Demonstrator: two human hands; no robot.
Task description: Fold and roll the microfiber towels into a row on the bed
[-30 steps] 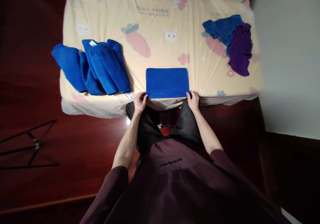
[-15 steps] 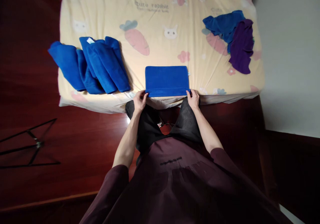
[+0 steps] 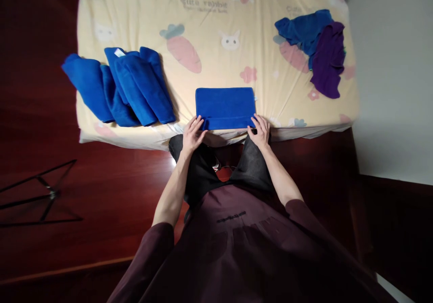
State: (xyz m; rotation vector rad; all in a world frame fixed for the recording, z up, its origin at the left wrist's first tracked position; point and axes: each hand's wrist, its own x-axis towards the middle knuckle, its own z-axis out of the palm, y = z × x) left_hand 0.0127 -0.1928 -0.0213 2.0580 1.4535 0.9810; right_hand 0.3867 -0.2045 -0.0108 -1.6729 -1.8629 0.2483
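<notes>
Two hands at the front edge of the bed, both open. Left hand: fingers spread and loose, tips touching the near left corner of the folded blue towel, gripping nothing. Right hand: fingers likewise spread, laid flat over the near right corner of the same towel, no pinch on the cloth. Towel itself a neat rectangle; lies flat on the carrot-and-rabbit sheet at the middle of the bed's front edge, long side along that edge. At the bed's left end, a row of folded blue towels, overlapping, the outermost reaching past the bed's left side. On the bed's right side, toward its far end, a loose blue cloth with a purple cloth partly over it, both unfolded. Left of the bed, dark red wooden floor with a thin black metal frame on it.
</notes>
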